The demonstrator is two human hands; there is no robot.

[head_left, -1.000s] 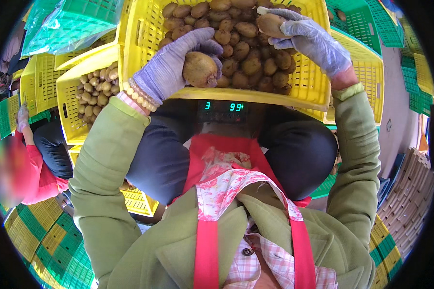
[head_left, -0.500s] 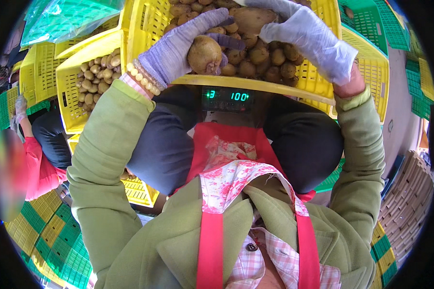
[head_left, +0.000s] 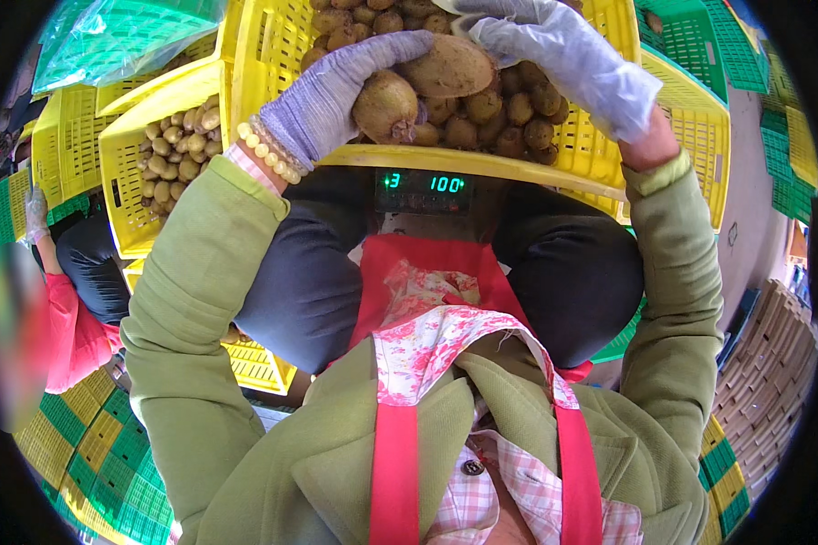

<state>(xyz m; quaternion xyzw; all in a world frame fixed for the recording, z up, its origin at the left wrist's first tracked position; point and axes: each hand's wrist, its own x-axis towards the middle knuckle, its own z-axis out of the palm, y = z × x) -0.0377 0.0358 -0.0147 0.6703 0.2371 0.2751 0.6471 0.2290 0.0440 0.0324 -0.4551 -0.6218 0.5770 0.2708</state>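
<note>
Long kiwi: we see it (head_left: 453,69) above the pile (head_left: 485,107), between our two hands, its long axis running near 9 to 3 o'clock.
Nearer hand: our left hand (head_left: 341,95), at 9 o'clock from the long kiwi, its upper fingers meeting that end; our right hand (head_left: 559,64) sits at 3 o'clock, its fingers arching over toward 1 o'clock.
Round kiwi: it (head_left: 385,106) lies at 8 o'clock from the long kiwi, just beside it, in our left palm.
Left grip: we have the hand part closed, cupping the round kiwi, its upper fingers stretched toward 2 o'clock.
Right grip: we see loosely bent fingers; we cannot tell whether they touch or hold the long kiwi.
Arm pose: our left sleeve (head_left: 204,241) rises toward 1 o'clock, our right sleeve (head_left: 674,245) toward 11; both wrists turn inward over the crate (head_left: 491,167).
Scale: its lit display (head_left: 423,186) shows below the crate's 6 o'clock rim.
</note>
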